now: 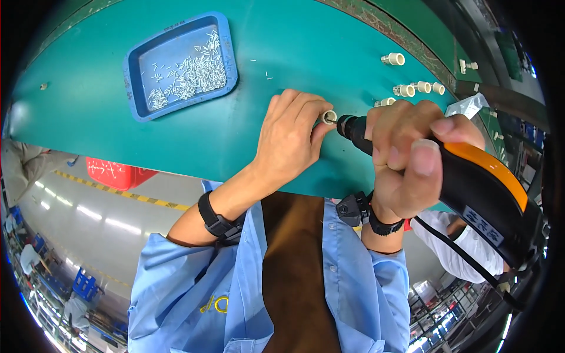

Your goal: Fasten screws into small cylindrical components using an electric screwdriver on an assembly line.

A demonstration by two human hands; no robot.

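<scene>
Between the thumb and fingers of my left hand is a small cream-coloured cylindrical fitting, its open end turned to the right. My right hand wraps around a black and orange electric screwdriver with a cable. The tool's thin bit points left into the mouth of the fitting; how deep it goes I cannot tell. Just beyond my right hand stand several similar cream fittings with metal parts. A blue tray at the far left holds many small silvery screws or pins.
The green tabletop carries a few loose silvery pieces right of the tray. A clear plastic bag lies at the right edge. Below the table's left side is a red bin. Another person in white is at the lower right.
</scene>
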